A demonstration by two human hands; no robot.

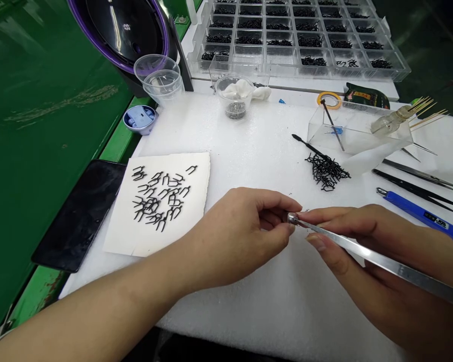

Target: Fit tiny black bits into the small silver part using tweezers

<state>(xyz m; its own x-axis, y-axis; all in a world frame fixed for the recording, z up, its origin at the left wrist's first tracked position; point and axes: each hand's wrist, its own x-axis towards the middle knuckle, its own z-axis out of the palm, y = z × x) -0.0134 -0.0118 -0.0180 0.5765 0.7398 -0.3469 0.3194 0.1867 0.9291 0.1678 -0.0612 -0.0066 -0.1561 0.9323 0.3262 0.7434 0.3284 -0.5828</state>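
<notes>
Thumb and index finger of my left hand (245, 226) are closed around a small rounded silvery piece (292, 218). My right hand (366, 256) is wrapped round silver metal tweezers (396, 267), whose narrow end points left and meets that piece. Whether the tips grip anything is too small to tell. Left of my left hand lies a white card (117, 221) with many small black forked parts (166, 196) spread over it. Beyond my right hand is a heap of similar black parts (324, 171), with a thin black tool (309, 146) touching it.
A clear compartment tray (283, 68) of black parts stands at the back. Clear cups (162, 83), a cup of tiny beads (236, 108) and a clear box (358, 138) stand nearer. Black tweezers (415, 187) and a blue cutter (423, 213) lie right; a phone-like slab (79, 216) lies left.
</notes>
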